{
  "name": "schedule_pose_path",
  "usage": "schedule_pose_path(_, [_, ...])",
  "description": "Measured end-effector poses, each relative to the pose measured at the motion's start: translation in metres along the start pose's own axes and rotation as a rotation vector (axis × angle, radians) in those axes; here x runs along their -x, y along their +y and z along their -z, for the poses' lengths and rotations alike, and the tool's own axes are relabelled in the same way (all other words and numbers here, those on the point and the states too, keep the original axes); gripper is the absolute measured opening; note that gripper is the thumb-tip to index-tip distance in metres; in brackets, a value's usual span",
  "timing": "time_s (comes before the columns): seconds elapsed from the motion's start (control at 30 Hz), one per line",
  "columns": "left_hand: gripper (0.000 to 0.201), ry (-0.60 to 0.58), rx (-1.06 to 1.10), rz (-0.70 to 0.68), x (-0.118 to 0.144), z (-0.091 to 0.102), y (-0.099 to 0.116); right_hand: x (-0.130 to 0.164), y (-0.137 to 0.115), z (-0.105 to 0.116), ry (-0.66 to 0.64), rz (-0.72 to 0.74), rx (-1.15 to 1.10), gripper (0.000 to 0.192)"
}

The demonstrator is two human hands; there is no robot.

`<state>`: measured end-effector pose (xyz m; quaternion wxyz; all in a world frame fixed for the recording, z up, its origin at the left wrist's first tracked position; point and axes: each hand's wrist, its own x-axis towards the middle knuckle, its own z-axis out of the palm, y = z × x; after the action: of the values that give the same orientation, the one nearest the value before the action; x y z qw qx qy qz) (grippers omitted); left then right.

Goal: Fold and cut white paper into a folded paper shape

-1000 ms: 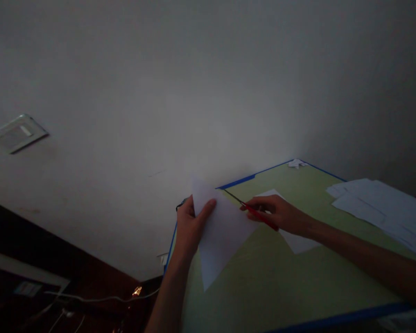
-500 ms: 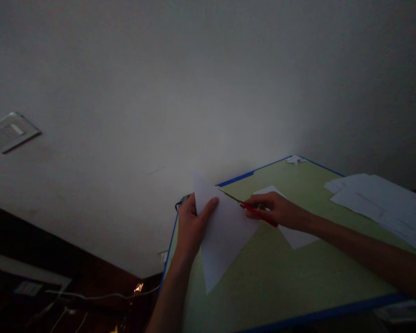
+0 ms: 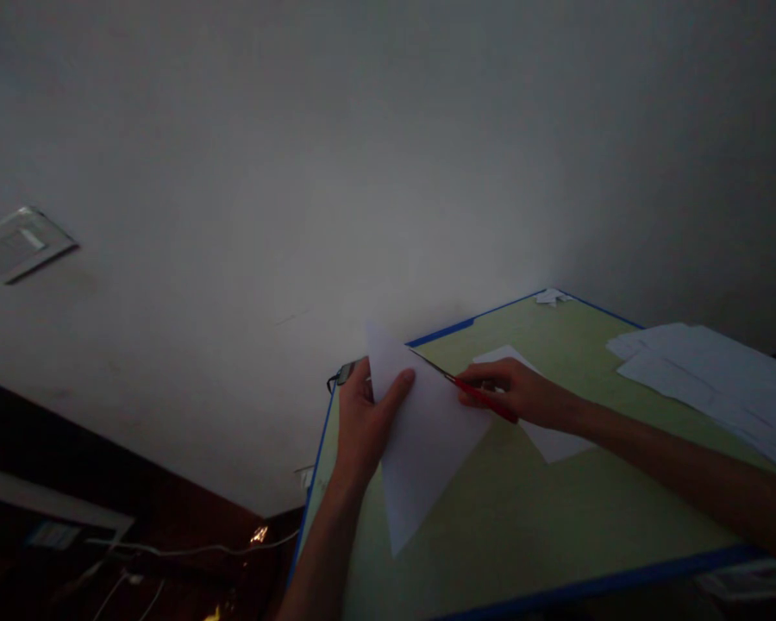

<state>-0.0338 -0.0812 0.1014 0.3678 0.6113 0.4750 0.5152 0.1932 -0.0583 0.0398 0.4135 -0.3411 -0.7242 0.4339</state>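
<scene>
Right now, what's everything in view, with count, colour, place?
Wall: 1, grey, behind
Wall plate: 1, pale, left
Table: 1, green, lower right
Held sheet: 1, white, above table
Scissors: 1, red-handled, at held sheet
Loose sheet: 1, white, on table
Paper pile: 1, white, table's right
Scraps: several, white, far corner
Small object: 1, dark, table's edge
Cables: several, white, lower left
Left grip: 1, bare, on held sheet
Right grip: 1, bare, on scissors

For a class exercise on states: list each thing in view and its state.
Held sheet: raised, tilted
Left hand: pinching the held sheet
Scissors: blades at the held sheet's edge, open or shut unclear
Right hand: gripping the scissors
Loose sheet: lying, partly hidden
Paper pile: spread unevenly
Scraps: heaped
White cable: slack
Wall plate: mounted, details unclear
Table: partly covered
</scene>
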Motion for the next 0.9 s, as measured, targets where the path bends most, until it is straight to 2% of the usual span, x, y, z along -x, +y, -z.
schedule_pose_path(0.5, [0.044,0.015,-0.019,-0.010,-0.0004,-0.0003,-0.0004,0.0013,-0.0021,0.0008,-0.011,0.015,0.014,0.039])
schedule_pose_path(0.9, [0.044,0.002,0.017,-0.023,0.0024,-0.0020,0.0001,0.0019,-0.0021,0.0015,-0.029,0.061,0.071,0.043])
